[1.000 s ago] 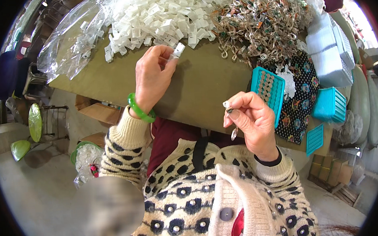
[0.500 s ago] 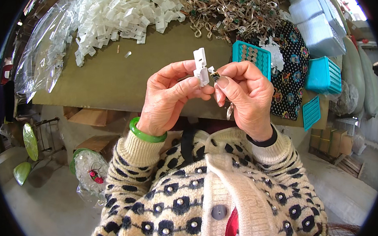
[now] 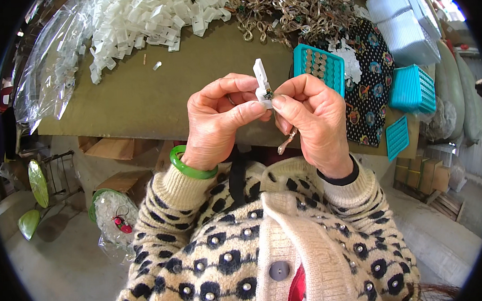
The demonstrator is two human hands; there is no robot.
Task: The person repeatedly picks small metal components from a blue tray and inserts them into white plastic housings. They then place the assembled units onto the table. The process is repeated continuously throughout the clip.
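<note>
A small white plastic clip [image 3: 261, 82] is held upright between the two hands, raised above the near edge of the olive table [image 3: 155, 100] and close to the chest. The left hand [image 3: 220, 121] is closed around the lower part of the clip, with thumb and forefinger pressed against its sides; this grip appears intended to keep the piece steady. The right hand [image 3: 311, 121] is pinched against the clip's right side, where a small dark metal part [image 3: 269, 95] is seated; whether that part is fully inserted cannot be told. A thin metal hook [image 3: 286, 142] hangs below the right hand's curled fingers, apparently kept in reserve in the palm. A green bangle [image 3: 189, 166] is worn on the left wrist.

Beyond the left hand, a heap of white plastic clips [image 3: 150, 15] is spread on the table beside a clear plastic bag [image 3: 54, 68]. Beyond the right hand, a pile of metal hooks [image 3: 298, 6] is laid out, both within reach. Just past the right hand, a turquoise basket [image 3: 318, 66] holding small parts rests on a dark patterned cloth [image 3: 372, 93]; further turquoise baskets [image 3: 411, 87] lie further to the right.
</note>
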